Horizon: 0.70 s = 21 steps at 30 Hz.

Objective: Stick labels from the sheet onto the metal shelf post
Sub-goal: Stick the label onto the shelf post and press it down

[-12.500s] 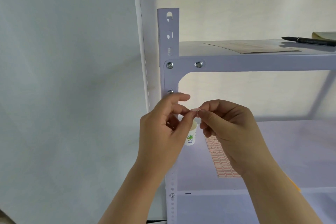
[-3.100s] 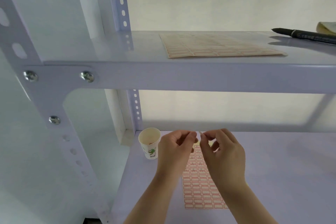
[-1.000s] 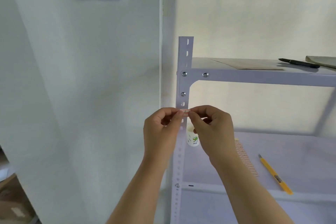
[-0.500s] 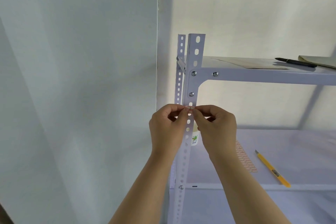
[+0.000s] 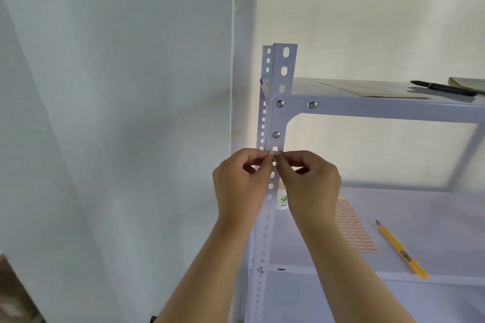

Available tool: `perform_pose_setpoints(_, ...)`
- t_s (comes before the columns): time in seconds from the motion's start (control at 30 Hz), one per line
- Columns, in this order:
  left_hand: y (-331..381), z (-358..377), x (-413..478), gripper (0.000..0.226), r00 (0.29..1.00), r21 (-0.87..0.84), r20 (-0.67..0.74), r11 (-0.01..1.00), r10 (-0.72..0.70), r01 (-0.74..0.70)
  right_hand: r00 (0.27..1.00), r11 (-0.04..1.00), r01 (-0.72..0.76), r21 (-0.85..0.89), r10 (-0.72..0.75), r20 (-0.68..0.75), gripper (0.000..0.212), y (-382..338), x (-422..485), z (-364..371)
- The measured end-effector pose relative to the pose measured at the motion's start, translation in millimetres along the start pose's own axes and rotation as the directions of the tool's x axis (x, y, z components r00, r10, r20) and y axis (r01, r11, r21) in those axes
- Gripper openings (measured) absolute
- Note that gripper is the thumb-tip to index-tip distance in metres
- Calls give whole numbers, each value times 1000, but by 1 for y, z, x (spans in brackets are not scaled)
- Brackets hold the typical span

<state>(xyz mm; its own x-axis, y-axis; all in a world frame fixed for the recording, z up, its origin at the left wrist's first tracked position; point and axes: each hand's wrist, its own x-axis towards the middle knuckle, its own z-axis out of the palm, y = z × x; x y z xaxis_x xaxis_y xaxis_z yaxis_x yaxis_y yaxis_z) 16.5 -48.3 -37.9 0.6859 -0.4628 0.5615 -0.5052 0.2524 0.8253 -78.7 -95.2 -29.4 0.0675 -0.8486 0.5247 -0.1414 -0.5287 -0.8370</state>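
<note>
Here, both hands meet at the front face of the post (image 5: 278, 123), just below the lowest of three bracket screws. The left hand (image 5: 240, 186) and right hand (image 5: 312, 183) each pinch one end of a small label (image 5: 274, 153), thumb against forefinger, other fingers curled in. The label is white with a red border and lies across the post face, level. Whether it is already stuck down or only held against the metal, I cannot tell; fingertips cover its ends.

The post is pale, perforated, upright. A second perforated flange (image 5: 265, 102) shows to its left, edge-on.

The label sheet (image 5: 353, 228) lies flat on the lower shelf (image 5: 433, 217), right of the right wrist, well apart from the post. Rows of red-bordered labels cover it. A yellow knife (image 5: 401, 250) lies on the same shelf, right of the sheet, near but not touching. A paper cup (image 5: 283, 200) stands behind the right hand, partly hidden, close to the post.

On the upper shelf (image 5: 393, 110): another flat sheet (image 5: 367, 88), a black pen (image 5: 443, 88) to its right, and the corner of something pale at the frame edge, too cropped to identify.

Both forearms are bare.
</note>
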Motion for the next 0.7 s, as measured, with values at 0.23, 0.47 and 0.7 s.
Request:
perform_pose_setpoints(0.23,0,0,3,5,996,87,-26,992,91,-88,1000,999,15,-30,-15,-6,7,3,0,5)
perform_pose_setpoints(0.47,-5,0,7,15,995,92,-43,992,94,-90,1000,999,15,-29,-15,-3,18,6,7,6)
perform_pose_setpoints(0.7,-14,-1,9,27,984,-138,177,989,-32,57,993,994,50,100,-59,98,11,10,12,-2)
